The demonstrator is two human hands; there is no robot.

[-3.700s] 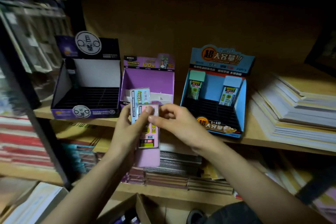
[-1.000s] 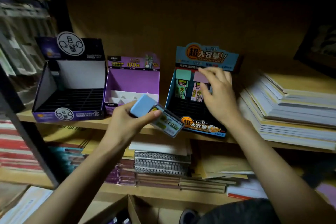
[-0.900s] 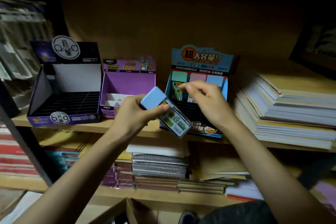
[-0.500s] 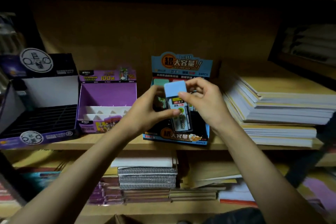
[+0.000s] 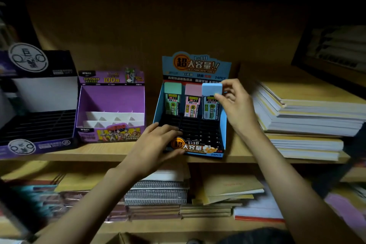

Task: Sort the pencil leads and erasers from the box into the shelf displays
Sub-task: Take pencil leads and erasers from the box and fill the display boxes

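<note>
**While the blue case is seated, the display is braced**

The blue-capped lead case point(image 5: 211, 103) stands in the right slot of the back row of the blue display point(image 5: 196, 65), which is set at the front edge of the shelf point(image 5: 118, 154). Its cap is pinched at the upper right corner by the grip of the right hand point(image 5: 237, 107). The display's front-left corner is clasped by the grip of the left hand point(image 5: 158, 144), with fingers laid over the black slots and the thumb on the front lip.

The case is best pushed straight down until level with the pink-capped case point(image 5: 192, 103) and green-capped case point(image 5: 172, 99) beside it; a tilt could likely jam it. A purple display point(image 5: 111, 101) and black display point(image 5: 39, 97) are placed toward the shelf's left end. Stacked notebooks point(image 5: 307, 113) crowd the right side, near the working wrist.
</note>
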